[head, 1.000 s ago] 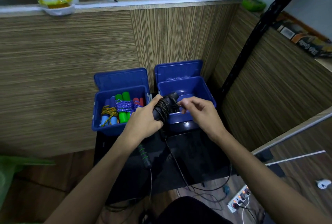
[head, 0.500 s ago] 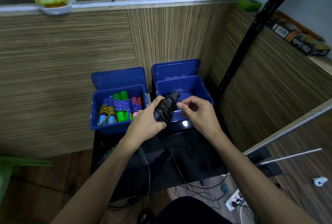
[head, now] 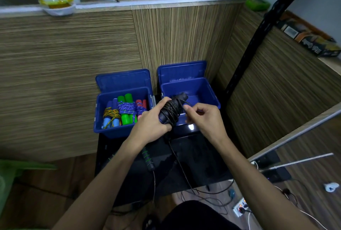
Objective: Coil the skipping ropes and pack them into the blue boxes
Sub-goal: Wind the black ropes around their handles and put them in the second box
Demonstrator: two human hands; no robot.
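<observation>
Two blue plastic boxes stand side by side with lids propped back against the wood-grain partition; the left blue box (head: 103,130) already holds three coiled ropes with pale blue, green and pink handles, and the right blue box (head: 212,91) looks bare from here; I hold the black skipping rope bundle (head: 170,112) over the near rim of that right box, my left hand (head: 149,128) wrapped round the paired black handles, my right hand (head: 204,119) pinching the thin black cord just beside the windings; the loose tail of black cord (head: 180,163) drops from the bundle across the glossy black tabletop (head: 203,156) and off its front edge; a second rope's black handle with green rings (head: 147,157) lies on the table below my left wrist; to do this turn well, I judge I should keep the left grip firm so the handles stay parallel, lay each wrap snug against the last, and keep light tension with the right fingers; slack would likely let the coils slide off the handle ends; I would watch that the trailing tail does not snag the other rope.
</observation>
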